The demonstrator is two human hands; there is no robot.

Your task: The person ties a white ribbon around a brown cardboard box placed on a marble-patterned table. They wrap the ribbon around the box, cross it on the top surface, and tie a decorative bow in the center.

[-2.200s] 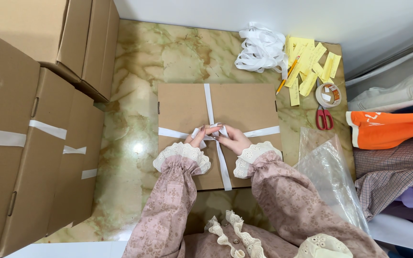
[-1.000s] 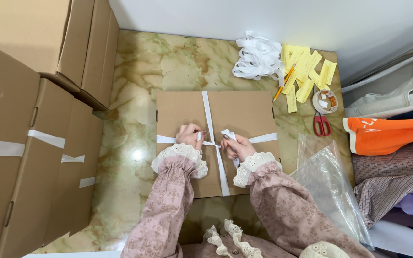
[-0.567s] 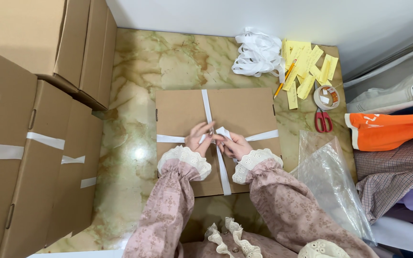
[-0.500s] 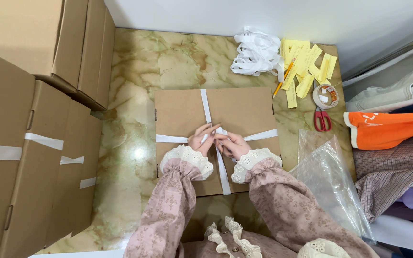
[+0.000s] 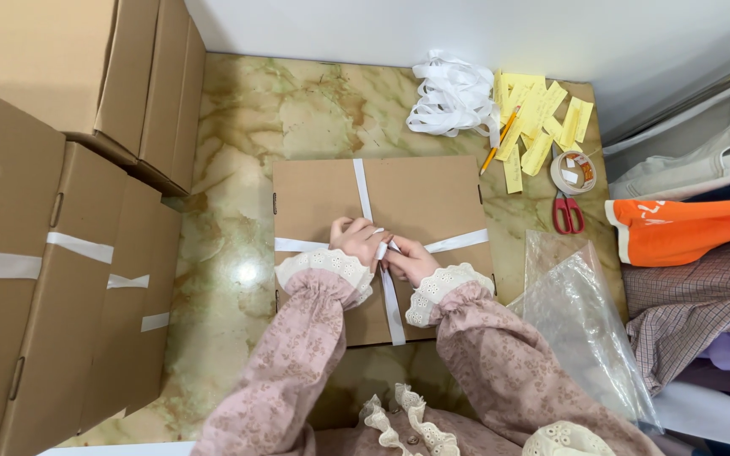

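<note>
Right now my left hand [image 5: 356, 239] and right hand [image 5: 411, 258] meet at the middle of the flat brown cardboard box [image 5: 420, 198] lying on the green marbled floor [image 5: 247, 135], both pinched closed on the white ribbon [image 5: 363, 190] where its two bands cross. Beyond the box, against the wall, sit a loose heap of white ribbon [image 5: 451, 97] and yellow paper slips [image 5: 534, 118], with red-handled scissors [image 5: 566, 215] near the box's right corner. Taller cardboard boxes [image 5: 52, 219] stand stacked on my left.

Pink floral sleeves, white lace cuffs
</note>
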